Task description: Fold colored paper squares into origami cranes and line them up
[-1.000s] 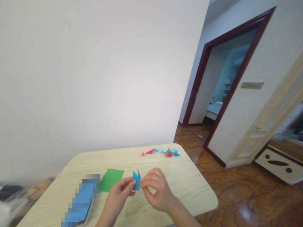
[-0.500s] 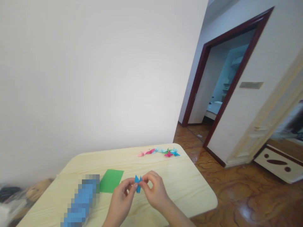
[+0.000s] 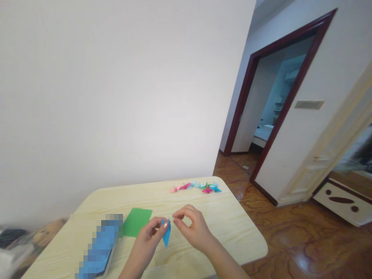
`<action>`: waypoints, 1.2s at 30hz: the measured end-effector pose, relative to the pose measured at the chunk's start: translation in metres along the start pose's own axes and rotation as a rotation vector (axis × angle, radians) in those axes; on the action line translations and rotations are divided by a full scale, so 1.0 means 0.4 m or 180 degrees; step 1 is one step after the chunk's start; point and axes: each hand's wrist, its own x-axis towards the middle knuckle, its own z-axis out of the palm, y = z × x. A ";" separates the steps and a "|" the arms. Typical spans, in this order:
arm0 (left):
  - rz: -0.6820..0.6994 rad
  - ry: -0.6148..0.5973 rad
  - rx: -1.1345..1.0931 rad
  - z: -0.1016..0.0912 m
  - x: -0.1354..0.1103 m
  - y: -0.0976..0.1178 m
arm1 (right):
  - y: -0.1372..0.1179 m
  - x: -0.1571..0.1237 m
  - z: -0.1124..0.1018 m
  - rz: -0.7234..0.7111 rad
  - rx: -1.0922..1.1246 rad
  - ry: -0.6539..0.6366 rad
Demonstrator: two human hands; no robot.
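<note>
Blue folded-paper piece with a pointed lower end (image 3: 166,235) was in the air above the pale wood-grain tabletop (image 3: 229,236), pinched between thumb and fingers of the left hand (image 3: 149,235). Left forearm angled up from the lower edge. Right hand (image 3: 194,228) hovered just beside, released, fingers curled, thumb and index tips slightly apart. Flat green paper sheet (image 3: 136,222) lay beyond the left wrist; small multicoloured folded-paper figures (image 3: 207,189) lined the far edge.
</note>
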 end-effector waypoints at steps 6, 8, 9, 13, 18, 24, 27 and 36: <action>0.0022 -0.0125 0.0041 0.002 -0.007 0.028 | -0.017 0.021 -0.016 -0.0455 -0.0268 -0.0242; 0.0055 -0.0120 0.0088 0.000 -0.007 0.030 | -0.020 0.023 -0.019 -0.0549 -0.0374 -0.0285; 0.0080 -0.0118 0.0123 -0.001 -0.007 0.028 | -0.020 0.024 -0.020 -0.0589 -0.0427 -0.0296; 0.0221 -0.0128 0.0316 -0.003 -0.007 0.009 | -0.018 0.024 -0.026 -0.0790 -0.0689 -0.0387; 0.0359 -0.0075 0.0573 -0.003 -0.010 -0.002 | -0.021 0.022 -0.030 -0.0940 -0.0963 -0.0386; 0.0624 0.0181 0.0737 -0.002 -0.012 0.010 | -0.022 0.017 -0.021 -0.0949 -0.1051 -0.0234; 0.0614 0.0237 0.0673 -0.002 -0.013 0.018 | -0.018 0.016 -0.017 -0.1017 -0.1065 -0.0167; 0.0550 0.0144 0.0548 -0.004 -0.011 0.019 | -0.011 0.002 -0.022 -0.1515 -0.1230 0.0114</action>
